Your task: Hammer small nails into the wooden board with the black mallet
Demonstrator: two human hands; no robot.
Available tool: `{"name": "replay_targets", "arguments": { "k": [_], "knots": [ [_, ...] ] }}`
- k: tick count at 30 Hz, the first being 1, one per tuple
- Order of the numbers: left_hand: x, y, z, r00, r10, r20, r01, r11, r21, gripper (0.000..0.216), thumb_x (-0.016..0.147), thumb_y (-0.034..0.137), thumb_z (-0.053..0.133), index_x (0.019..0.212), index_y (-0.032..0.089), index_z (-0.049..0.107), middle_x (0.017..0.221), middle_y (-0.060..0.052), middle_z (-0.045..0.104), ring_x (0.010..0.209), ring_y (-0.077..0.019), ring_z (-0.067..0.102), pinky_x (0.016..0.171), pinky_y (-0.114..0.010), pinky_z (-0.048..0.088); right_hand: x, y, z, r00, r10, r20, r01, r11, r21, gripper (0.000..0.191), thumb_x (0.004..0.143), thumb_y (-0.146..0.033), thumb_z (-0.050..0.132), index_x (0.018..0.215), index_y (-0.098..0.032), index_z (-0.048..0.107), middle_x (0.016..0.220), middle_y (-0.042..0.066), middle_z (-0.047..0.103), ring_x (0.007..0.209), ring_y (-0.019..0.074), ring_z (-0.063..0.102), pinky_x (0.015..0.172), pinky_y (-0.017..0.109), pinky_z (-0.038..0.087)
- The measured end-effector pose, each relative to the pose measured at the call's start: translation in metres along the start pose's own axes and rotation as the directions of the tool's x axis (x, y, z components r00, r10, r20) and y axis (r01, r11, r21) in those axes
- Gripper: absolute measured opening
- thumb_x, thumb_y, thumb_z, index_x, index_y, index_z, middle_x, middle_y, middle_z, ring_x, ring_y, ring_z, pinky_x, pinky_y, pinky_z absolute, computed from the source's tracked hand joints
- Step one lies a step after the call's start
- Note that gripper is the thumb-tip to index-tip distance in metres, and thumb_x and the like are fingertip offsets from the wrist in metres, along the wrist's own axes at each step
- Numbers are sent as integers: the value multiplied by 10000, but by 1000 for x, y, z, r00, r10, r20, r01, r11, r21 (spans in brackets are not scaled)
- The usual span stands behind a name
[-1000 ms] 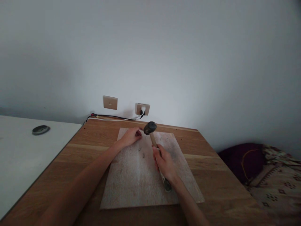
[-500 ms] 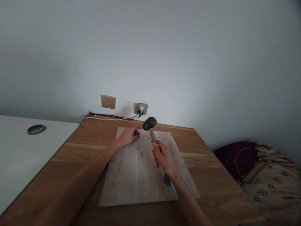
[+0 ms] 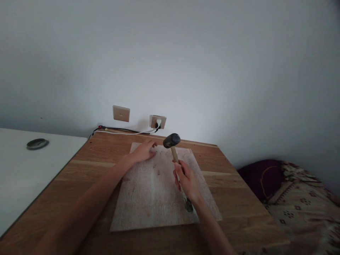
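My right hand [image 3: 187,179] is wrapped round the wooden handle of a mallet [image 3: 171,141] with a black, rounded head. The head is raised above the far part of a pale, worn board [image 3: 143,198], and the dark handle end points back toward me. At the board's far left, my left hand [image 3: 143,151] rests with thumb and fingers apart, and I see nothing between them. Small dark marks dot the board's surface near that hand; they are too small to make out.
The board lies on a brown wooden table [image 3: 233,202] against a wall. Cables [image 3: 119,131] run along its back edge to a wall socket [image 3: 158,122]. Left of it, a white surface [image 3: 16,173] bears a small dark dish [image 3: 37,143]. Patterned fabric [image 3: 300,205] is at the right.
The thumb and fingers of my left hand have spread apart from a more curled pose. The mallet has shifted slightly to the right, still in my right hand. The view has turned a little.
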State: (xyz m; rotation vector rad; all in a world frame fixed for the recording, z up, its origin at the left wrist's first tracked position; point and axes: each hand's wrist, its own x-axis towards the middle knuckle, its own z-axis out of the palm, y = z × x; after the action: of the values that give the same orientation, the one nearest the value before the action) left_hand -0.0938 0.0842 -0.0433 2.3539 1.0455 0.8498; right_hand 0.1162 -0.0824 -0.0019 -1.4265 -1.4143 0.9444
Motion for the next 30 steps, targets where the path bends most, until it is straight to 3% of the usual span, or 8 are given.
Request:
{"name": "replay_targets", "arguments": {
  "k": [2, 5, 7, 9, 13, 18, 24, 30],
  "knots": [
    [-1, 16, -16, 994, 56, 92, -68, 988, 140, 330, 737, 129, 685, 1059, 166, 624, 1154, -103, 625, 1054, -257, 626, 886, -350, 504, -5, 9, -2, 1000, 27, -4, -27, 1000, 17, 481, 961, -624, 480, 1092, -176, 596, 622, -81, 490, 355, 83, 437, 300, 190, 355],
    [-5, 43, -34, 925, 83, 372, -169, 964, 206, 260, 716, 135, 700, 967, 186, 660, 1027, -55, 641, 911, -229, 629, 772, -306, 478, -9, 26, -3, 999, 53, 0, -53, 998, 16, 494, 954, -641, 479, 1058, -176, 604, 604, -82, 486, 342, 85, 429, 290, 192, 343],
    [-9, 55, -35, 872, 96, 481, -216, 956, 201, 247, 702, 116, 695, 931, 208, 688, 972, -30, 662, 879, -224, 632, 734, -294, 457, -10, 33, -4, 998, 63, 11, -63, 998, 14, 496, 952, -653, 475, 1013, -179, 610, 583, -82, 483, 336, 85, 424, 290, 192, 340],
    [-12, 62, -30, 848, 105, 519, -236, 953, 192, 217, 692, 109, 696, 880, 217, 706, 944, -21, 680, 874, -227, 638, 708, -291, 441, -10, 36, -4, 998, 65, 22, -65, 998, 10, 499, 957, -655, 469, 993, -179, 614, 560, -83, 478, 333, 86, 421, 296, 190, 339],
    [-13, 62, -20, 862, 67, 502, -193, 960, 204, 101, 701, 115, 691, 763, 193, 707, 848, -26, 685, 781, -208, 627, 649, -290, 410, -10, 32, -4, 998, 48, 32, -48, 999, 2, 493, 970, -625, 471, 1065, -164, 618, 548, -86, 486, 331, 85, 420, 300, 183, 328],
    [-7, 40, -29, 901, 35, 432, -78, 993, 84, 112, 682, 96, 661, 741, 183, 697, 775, -2, 688, 704, -166, 615, 621, -262, 411, -11, 30, -3, 998, 42, 53, -42, 999, 6, 489, 974, -603, 470, 1115, -154, 604, 556, -95, 470, 331, 81, 408, 291, 180, 324],
    [-2, -10, -37, 988, -62, 140, 83, 985, -152, 309, 757, 179, 644, 1052, 192, 736, 886, -18, 759, 786, -173, 677, 723, -265, 498, -10, 34, -3, 997, 64, 46, -66, 997, 40, 515, 954, -635, 484, 1109, -159, 607, 590, -91, 477, 333, 78, 416, 282, 183, 341],
    [-3, -19, -22, 997, -62, 55, 70, 984, -163, 133, 811, 274, 686, 895, 197, 755, 882, -30, 771, 811, -178, 676, 794, -291, 522, -11, 34, -3, 997, 72, 43, -74, 996, 57, 509, 953, -638, 495, 1101, -167, 623, 601, -80, 490, 340, 77, 419, 283, 180, 340]
  ]
}}
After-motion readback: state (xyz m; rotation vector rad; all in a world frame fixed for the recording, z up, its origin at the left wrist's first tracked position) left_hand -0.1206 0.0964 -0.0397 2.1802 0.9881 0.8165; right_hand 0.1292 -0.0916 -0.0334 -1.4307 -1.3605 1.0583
